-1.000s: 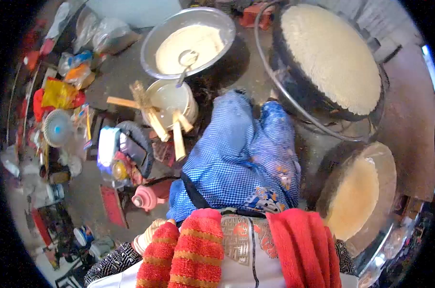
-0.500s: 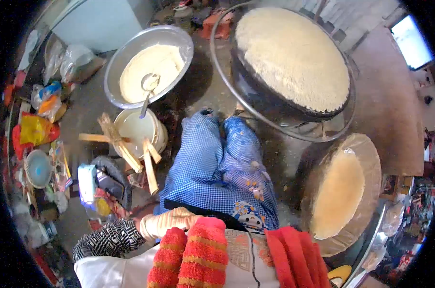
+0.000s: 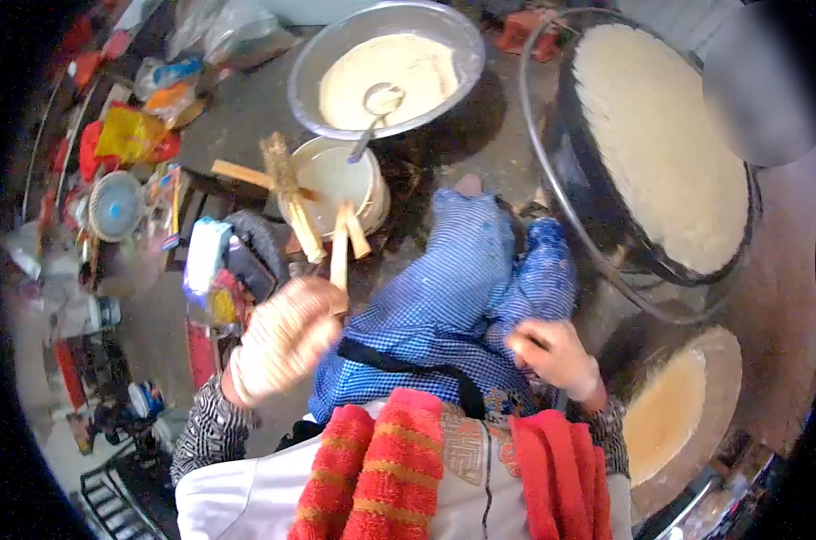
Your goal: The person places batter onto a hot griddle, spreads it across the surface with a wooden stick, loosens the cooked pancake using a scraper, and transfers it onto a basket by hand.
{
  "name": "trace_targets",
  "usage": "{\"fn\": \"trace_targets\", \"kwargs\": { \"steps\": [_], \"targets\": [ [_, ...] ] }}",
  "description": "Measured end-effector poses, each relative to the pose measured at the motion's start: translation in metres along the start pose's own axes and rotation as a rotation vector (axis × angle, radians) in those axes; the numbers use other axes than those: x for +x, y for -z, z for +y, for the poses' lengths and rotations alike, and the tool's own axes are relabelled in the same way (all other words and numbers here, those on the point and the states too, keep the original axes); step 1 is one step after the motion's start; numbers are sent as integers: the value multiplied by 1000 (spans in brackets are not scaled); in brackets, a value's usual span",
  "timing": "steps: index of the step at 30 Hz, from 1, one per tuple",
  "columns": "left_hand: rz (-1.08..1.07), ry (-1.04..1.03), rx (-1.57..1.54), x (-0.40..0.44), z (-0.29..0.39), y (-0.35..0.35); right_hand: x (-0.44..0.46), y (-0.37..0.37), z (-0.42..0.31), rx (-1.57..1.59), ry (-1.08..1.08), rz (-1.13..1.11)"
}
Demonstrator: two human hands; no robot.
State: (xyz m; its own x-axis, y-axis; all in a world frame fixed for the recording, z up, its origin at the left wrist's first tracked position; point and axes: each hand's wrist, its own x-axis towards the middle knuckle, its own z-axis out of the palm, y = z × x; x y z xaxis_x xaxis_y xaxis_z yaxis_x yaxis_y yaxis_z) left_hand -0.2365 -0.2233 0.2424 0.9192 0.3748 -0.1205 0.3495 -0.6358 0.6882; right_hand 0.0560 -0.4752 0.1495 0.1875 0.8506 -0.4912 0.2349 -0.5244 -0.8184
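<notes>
My left hand (image 3: 286, 337), in a pale ribbed glove, hovers beside my lap, near the wooden sticks (image 3: 339, 252) on the bucket rim; motion blur smears its fingers. My right hand (image 3: 556, 355) is over my right thigh with its fingers curled in, close to the blue checked apron (image 3: 426, 279). Whatever those fingers hold, if anything, is hidden. Beyond my knees to the right lies a large round griddle (image 3: 660, 144), covered by a pale layer of batter. A steel basin (image 3: 300, 90) holds batter and a ladle (image 3: 372, 117).
Below the basin stands a white bucket (image 3: 372, 193) with a straw brush (image 3: 286, 180) across it. A metal ring (image 3: 538, 135) surrounds the griddle. At lower right, a thin flatbread (image 3: 669, 414) rests on a covered round tray (image 3: 727, 378). A blurred grey shape (image 3: 768, 85) covers the upper right.
My view has swung to the right, so the basin, bucket and griddle sit differently. My left hand has lifted away from my waist, and my right hand has come into view.
</notes>
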Motion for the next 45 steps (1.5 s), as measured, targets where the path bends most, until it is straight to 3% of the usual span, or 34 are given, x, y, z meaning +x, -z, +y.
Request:
{"fn": "trace_targets", "kwargs": {
  "steps": [3, 4, 6, 8, 9, 10, 11, 12, 13, 15, 16, 17, 18, 20, 21, 22, 23, 25, 27, 29, 30, 31, 33, 35, 37, 40, 42, 45],
  "targets": [
    [443, 313, 118, 3, -29, 12, 71, -38, -35, -155, 280, 44],
    [428, 524, -172, -3, -57, 4, 90, -57, -48, -173, 396, 26],
    [338, 580, -534, -18, -135, -30, 127, -100, -73, -210, 602, -94],
    [302, 442, -631, -9, -156, -66, 162, -133, -97, -157, 603, -436],
    [288, 438, -749, 6, -152, -77, 170, -169, -73, -133, 707, -157],
    [236, 517, -888, 7, -155, -78, 173, -175, -78, 120, 541, -314],
    [181, 505, -925, 9, -155, -74, 188, -207, -53, 330, 609, -180],
    [126, 494, -962, 10, -154, -70, 171, -169, -72, 279, 554, -117],
    [91, 397, -903, 13, -146, -61, 157, -150, -77, 266, 589, -19],
    [239, 108, -93, 31, -101, -45, 105, -78, -102, 27, 643, -44],
    [327, -83, 40, 40, -85, -46, 74, -44, -104, 6, 724, -86],
    [323, -124, 104, 47, -74, -47, 41, -10, -100, -16, 806, -134],
    [285, -233, 224, 58, -46, -43, 2, 21, -91, 101, 759, -175],
    [142, -450, 337, 88, -6, -34, -59, 57, -68, 168, 866, -119],
    [70, -522, 453, 102, 17, -35, -84, 71, -61, 224, 1070, 52],
    [18, -595, 407, 106, 18, -42, -110, 78, -27, 209, 1055, 60],
    [-34, -664, 362, 111, 18, -50, -137, 79, -27, 531, 981, 24],
    [-76, -726, 544, 127, 52, -52, -187, 59, 10, 810, 587, 187],
    [-170, -776, 630, 151, 81, -64, -207, 36, 43, 490, 209, 507],
    [-272, -943, 747, 177, 109, -89, -220, 17, 71, -285, -136, 389],
    [-341, -1018, 781, 187, 126, -109, -219, -5, 81, -305, -206, 395],
    [-411, -1094, 815, 200, 142, -131, -213, -44, 122, -179, -124, 536],
    [-387, -1307, 799, 228, 169, -174, -209, -96, 131, -33, -213, 714],
    [-212, -1405, 692, 258, 197, -207, -205, -147, 136, 272, -116, 1022],
    [-194, -1459, 621, 284, 227, -238, -207, -176, 139, 548, -143, 1169],
    [-202, -1484, 525, 311, 260, -293, -208, -180, 136, 793, -270, 1201],
    [-227, -1454, 548, 334, 265, -332, -195, -170, 139, 805, -211, 1294],
    [-353, -1294, 658, 363, 247, -361, -172, -139, 146, 1086, -124, 1156]
  ]
}}
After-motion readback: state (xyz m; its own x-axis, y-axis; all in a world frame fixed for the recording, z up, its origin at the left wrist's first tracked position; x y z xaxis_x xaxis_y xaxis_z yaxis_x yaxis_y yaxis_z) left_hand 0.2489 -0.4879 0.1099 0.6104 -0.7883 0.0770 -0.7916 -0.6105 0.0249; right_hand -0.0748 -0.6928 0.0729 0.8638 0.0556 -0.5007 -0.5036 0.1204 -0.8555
